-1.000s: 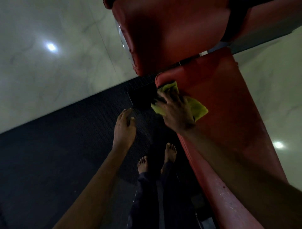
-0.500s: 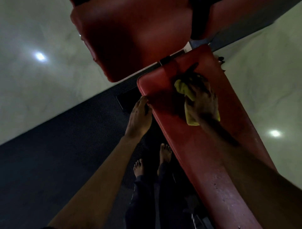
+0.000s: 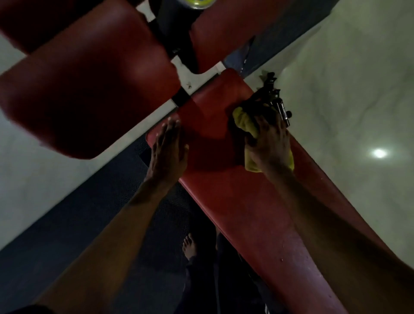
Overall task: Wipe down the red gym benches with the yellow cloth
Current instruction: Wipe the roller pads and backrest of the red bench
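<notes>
Largely hidden under right hand (image 3: 271,143): yellow cloth (image 3: 241,121). Cut off at bottom edge: red counter (image 3: 257,224). Blurred, cropped at top and left: upper red pads (image 3: 89,85). Unidentifiable: yellow-green object (image 3: 198,2) clipped by top edge, dark metal fitting (image 3: 281,107) beside counter.

Bare red surface (image 3: 257,224) runs wide between the two forearms, room for a hand there. Up top, a bare gap sits between the left hand (image 3: 168,148), flat on the left corner, and the right hand (image 3: 268,143) gripping the cloth (image 3: 243,122) at the right edge. Ahead it's tight: a big red pad (image 3: 89,89) overhangs on the left, a second pad (image 3: 224,33) stands beyond, and a metal fitting (image 3: 281,107) juts out just past the right hand. The pale floor (image 3: 347,112) lies open on the right.
</notes>
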The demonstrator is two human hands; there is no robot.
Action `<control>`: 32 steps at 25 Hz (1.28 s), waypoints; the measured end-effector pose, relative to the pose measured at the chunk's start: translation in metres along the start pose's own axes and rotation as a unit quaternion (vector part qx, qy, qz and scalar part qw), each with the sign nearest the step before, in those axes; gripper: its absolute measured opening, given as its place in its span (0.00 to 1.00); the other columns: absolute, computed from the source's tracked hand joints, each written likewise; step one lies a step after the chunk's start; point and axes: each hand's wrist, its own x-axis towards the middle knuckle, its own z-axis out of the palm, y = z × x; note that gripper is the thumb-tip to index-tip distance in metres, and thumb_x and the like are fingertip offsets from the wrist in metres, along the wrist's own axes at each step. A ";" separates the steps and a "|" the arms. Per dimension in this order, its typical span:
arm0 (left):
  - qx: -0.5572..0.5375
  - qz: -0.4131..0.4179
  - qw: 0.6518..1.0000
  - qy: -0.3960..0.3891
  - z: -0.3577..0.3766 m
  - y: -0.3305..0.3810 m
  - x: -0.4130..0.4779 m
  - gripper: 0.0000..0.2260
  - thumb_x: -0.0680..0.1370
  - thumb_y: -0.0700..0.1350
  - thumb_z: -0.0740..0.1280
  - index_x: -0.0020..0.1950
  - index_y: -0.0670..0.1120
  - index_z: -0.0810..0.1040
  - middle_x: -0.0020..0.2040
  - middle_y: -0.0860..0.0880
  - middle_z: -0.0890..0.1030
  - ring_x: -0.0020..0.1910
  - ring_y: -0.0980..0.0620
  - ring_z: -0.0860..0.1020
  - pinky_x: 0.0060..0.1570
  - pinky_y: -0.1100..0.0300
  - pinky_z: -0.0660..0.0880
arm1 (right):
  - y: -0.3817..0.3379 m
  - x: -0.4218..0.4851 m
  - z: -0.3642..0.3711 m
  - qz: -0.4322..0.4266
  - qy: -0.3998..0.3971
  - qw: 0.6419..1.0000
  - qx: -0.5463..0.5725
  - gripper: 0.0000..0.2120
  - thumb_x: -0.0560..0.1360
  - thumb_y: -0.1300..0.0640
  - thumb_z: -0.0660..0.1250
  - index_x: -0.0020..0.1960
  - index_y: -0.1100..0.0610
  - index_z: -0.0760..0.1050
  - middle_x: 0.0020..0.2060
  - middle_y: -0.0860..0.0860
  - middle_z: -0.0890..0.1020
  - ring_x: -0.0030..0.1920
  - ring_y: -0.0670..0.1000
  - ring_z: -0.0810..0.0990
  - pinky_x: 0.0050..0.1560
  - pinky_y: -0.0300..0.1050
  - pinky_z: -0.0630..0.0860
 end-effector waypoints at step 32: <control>0.145 0.035 0.989 0.014 0.030 0.021 0.040 0.30 0.83 0.60 0.48 0.83 0.51 0.50 0.83 0.51 0.51 0.82 0.53 0.46 0.78 0.49 0.45 | 0.035 0.001 -0.018 0.147 -0.013 0.988 0.034 0.31 0.71 0.45 0.71 0.73 0.47 0.69 0.68 0.57 0.71 0.62 0.62 0.75 0.59 0.59 0.73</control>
